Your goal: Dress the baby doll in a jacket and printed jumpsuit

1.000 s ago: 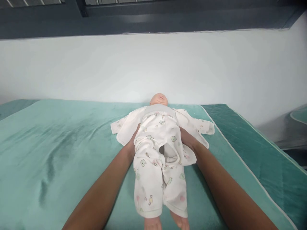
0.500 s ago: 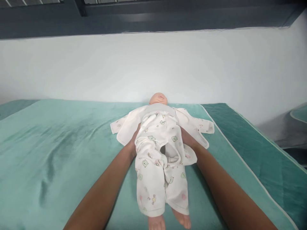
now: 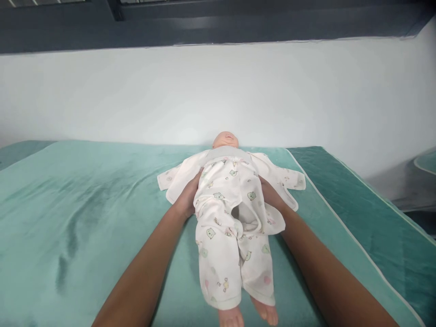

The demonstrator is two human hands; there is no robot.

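A baby doll point(image 3: 225, 139) lies on its back, head toward the wall and bare feet toward me. Its white trousers point(image 3: 220, 245), printed with green bears, reach the waist, with a gap at the crotch and a loose flap on the right. Beneath its upper body a white printed jacket point(image 3: 289, 177) is spread open, sleeves out to both sides. My left hand point(image 3: 190, 193) grips the doll's side at the hip, its fingers tucked out of sight. On the opposite hip my right hand point(image 3: 270, 193) holds on too, mostly covered by the trousers.
A green sheet point(image 3: 85, 218) with some wrinkles lies under the doll. Darker green quilted fabric point(image 3: 368, 209) borders it on the right. Behind stands a white wall point(image 3: 218, 91), below a dark frame point(image 3: 238, 25).
The doll's hips and legs have shifted slightly right along with my hands. Its head and the jacket have barely moved. More of my left hand shows beside the waist.
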